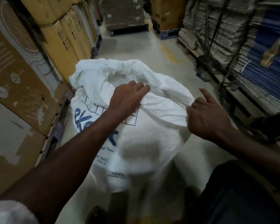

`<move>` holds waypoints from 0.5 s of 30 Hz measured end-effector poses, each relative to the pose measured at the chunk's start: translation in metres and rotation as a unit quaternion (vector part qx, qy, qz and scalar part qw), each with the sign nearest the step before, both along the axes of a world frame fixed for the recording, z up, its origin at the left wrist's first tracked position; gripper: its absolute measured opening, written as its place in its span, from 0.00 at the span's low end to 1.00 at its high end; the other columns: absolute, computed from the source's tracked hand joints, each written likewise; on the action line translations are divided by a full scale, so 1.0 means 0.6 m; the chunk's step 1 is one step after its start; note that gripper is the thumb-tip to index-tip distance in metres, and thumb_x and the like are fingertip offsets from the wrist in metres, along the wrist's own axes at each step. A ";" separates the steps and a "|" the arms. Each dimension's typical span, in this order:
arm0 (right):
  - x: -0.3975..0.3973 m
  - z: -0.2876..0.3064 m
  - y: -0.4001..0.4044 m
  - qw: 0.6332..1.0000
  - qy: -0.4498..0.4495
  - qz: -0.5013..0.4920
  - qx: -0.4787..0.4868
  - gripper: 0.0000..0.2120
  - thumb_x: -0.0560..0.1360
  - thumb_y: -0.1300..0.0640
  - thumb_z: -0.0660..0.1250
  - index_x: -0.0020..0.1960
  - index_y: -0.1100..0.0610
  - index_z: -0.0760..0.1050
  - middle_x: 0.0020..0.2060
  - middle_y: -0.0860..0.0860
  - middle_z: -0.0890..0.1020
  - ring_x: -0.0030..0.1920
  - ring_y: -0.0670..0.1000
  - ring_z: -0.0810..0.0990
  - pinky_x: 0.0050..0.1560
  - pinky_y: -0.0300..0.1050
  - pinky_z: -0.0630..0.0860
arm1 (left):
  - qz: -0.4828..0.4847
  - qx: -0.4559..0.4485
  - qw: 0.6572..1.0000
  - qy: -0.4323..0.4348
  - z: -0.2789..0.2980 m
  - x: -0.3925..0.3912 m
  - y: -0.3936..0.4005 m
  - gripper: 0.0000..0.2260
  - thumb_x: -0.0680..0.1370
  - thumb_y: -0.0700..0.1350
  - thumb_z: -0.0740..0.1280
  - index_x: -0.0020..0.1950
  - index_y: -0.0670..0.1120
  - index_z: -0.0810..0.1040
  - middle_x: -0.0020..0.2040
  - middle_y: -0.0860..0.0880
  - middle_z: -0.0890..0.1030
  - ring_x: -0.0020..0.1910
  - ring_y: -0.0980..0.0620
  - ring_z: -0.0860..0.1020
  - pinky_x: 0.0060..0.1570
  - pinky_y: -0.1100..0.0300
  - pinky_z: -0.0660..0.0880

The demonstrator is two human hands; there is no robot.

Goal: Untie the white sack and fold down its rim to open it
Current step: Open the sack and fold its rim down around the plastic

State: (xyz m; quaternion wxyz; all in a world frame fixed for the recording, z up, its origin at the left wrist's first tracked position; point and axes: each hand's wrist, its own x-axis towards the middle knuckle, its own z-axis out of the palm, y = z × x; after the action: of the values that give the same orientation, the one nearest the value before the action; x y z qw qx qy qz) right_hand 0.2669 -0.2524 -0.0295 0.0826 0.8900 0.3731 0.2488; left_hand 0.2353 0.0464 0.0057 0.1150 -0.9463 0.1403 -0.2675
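Warehouse aisle, grey concrete floor [136,44]. White sack [141,136] stands on the floor mid-aisle, directly in front of the person, blue print on its near side, mouth open and rim crumpled. Left hand [128,98] on the near rim, fingers curled over the fabric, gripping it. Right hand [205,117] pinches the rim's right edge, index finger sticking out straight. Stacked cardboard boxes [61,39] along the left; flattened cartons [233,33] piled on pallets to the right; more palletised boxes [124,12] at the aisle's far end.
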 end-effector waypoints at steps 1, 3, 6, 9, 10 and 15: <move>-0.017 -0.005 0.004 1.000 0.006 0.000 0.021 0.05 0.70 0.58 0.66 0.35 0.56 0.76 0.32 0.56 0.78 0.44 0.61 0.80 0.82 0.66 0.54 | 0.000 -0.018 1.000 -0.003 -0.007 -0.011 0.006 0.16 0.71 0.42 0.74 0.58 0.49 0.80 0.46 0.48 0.81 0.44 0.42 0.79 0.31 0.50 0.73; -0.042 -0.018 0.027 0.998 0.023 0.019 0.059 0.04 0.68 0.59 0.65 0.38 0.59 0.77 0.38 0.58 0.79 0.51 0.62 0.80 0.82 0.66 0.54 | 0.019 -0.064 0.998 -0.009 -0.022 -0.040 0.027 0.21 0.67 0.40 0.77 0.59 0.49 0.79 0.48 0.49 0.81 0.45 0.42 0.79 0.33 0.50 0.72; -0.074 -0.024 0.091 0.990 0.096 0.062 0.081 0.12 0.67 0.61 0.62 0.47 0.61 0.80 0.51 0.59 0.83 0.60 0.62 0.79 0.83 0.62 0.54 | 0.072 -0.129 0.989 -0.018 -0.043 -0.091 0.070 0.23 0.65 0.38 0.77 0.57 0.50 0.77 0.48 0.49 0.81 0.47 0.41 0.79 0.36 0.49 0.73; -0.122 -0.021 0.173 0.975 0.169 0.067 0.127 0.26 0.72 0.55 0.58 0.70 0.58 0.72 0.57 0.55 0.82 0.57 0.59 0.82 0.80 0.61 0.59 | 0.133 -0.174 0.976 -0.016 -0.066 -0.139 0.105 0.20 0.68 0.39 0.76 0.56 0.51 0.76 0.47 0.50 0.81 0.48 0.43 0.79 0.38 0.47 0.75; -0.140 -0.020 0.200 0.970 0.177 0.064 0.155 0.31 0.76 0.48 0.57 0.77 0.57 0.67 0.60 0.55 0.82 0.57 0.60 0.83 0.78 0.63 0.62 | 0.152 -0.190 0.970 -0.011 -0.076 -0.154 0.115 0.18 0.70 0.41 0.76 0.56 0.52 0.76 0.46 0.50 0.81 0.48 0.43 0.80 0.39 0.47 0.75; -0.203 -0.027 0.336 0.975 0.196 0.060 0.091 0.59 0.69 0.26 0.66 0.85 0.58 0.48 0.76 0.60 0.72 0.63 0.66 0.80 0.67 0.66 0.73 | 0.208 -0.359 0.910 -0.001 -0.124 -0.236 0.166 0.19 0.77 0.44 0.67 0.67 0.56 0.75 0.52 0.54 0.84 0.52 0.50 0.81 0.48 0.51 0.77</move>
State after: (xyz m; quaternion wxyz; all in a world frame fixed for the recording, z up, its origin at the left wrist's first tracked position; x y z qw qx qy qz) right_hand 0.1450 -0.0506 -0.0455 -0.0883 0.9012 0.4106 0.1067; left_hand 0.0938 0.1460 -0.0686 -0.1792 -0.9311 -0.1659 -0.2709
